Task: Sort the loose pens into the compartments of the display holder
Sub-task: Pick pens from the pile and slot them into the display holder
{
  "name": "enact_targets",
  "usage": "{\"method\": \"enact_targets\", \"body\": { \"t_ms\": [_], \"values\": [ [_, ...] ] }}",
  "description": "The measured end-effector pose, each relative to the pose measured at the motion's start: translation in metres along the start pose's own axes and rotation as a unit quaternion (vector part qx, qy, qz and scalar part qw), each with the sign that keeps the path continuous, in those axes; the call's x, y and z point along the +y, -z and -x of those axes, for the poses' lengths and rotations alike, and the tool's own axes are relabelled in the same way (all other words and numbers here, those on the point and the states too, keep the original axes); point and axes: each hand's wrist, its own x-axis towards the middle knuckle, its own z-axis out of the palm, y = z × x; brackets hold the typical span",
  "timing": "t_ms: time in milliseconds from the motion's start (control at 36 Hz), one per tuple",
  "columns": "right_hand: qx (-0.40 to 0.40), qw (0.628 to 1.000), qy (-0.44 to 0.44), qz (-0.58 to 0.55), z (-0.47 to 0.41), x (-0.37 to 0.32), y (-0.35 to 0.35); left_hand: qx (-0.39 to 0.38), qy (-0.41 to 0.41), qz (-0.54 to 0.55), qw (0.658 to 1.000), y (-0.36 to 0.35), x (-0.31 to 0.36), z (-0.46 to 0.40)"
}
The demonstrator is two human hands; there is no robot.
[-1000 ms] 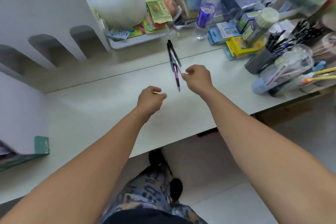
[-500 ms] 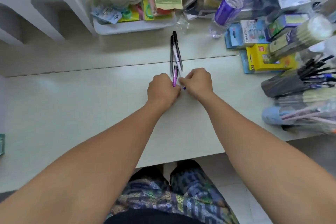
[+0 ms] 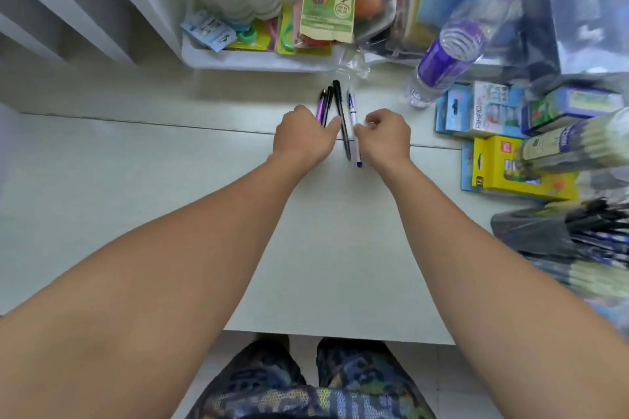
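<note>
Several loose pens lie close together on the pale table [image 3: 170,197]. My left hand [image 3: 303,141] grips a purple pen [image 3: 320,110] and a thin black pen [image 3: 328,102] whose tops stick out past my fingers. A longer black pen [image 3: 341,119] lies on the table between my hands. At its right is a white pen with blue ends [image 3: 352,112], pinched by the curled fingers of my right hand [image 3: 388,136]. A dark holder full of pens [image 3: 531,231] lies tipped at the right edge. A white stand with arched openings [image 3: 102,10] rises at the back left.
A white tray [image 3: 255,59] of packets sits just behind the pens. A purple-labelled water bottle [image 3: 452,51] leans at the back right. Blue packs [image 3: 476,109] and a yellow box [image 3: 503,163] crowd the right side. The table's front edge [image 3: 340,337] is near my knees.
The bundle of pens has been split: my left hand now holds the purple and thin black pens, my right hand has drawn the white pen aside. The view has shifted closer.
</note>
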Motion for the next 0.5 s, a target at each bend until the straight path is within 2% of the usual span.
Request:
{"method": "enact_targets", "body": {
  "t_ms": [111, 250, 361, 417, 500],
  "values": [
    [-0.010, 0.988, -0.084, -0.128, -0.017, 0.014, 0.008, 0.012, 0.014, -0.069, 0.997, -0.017, 0.024, 0.007],
    [-0.002, 0.963, -0.122, -0.242, 0.003, 0.038, 0.022, 0.015, 0.037, -0.059, 0.997, -0.034, 0.055, 0.005],
    [0.029, 0.949, -0.118, -0.292, 0.028, 0.061, 0.024, -0.005, 0.017, -0.107, 0.994, -0.044, 0.069, 0.005],
    [0.033, 0.951, -0.098, -0.290, 0.038, 0.071, 0.022, -0.013, -0.019, -0.176, 0.984, -0.046, 0.069, 0.007],
    [0.030, 0.957, -0.077, -0.278, 0.049, 0.081, 0.018, -0.036, -0.059, -0.216, 0.974, -0.041, 0.069, 0.023]
  ]
}}
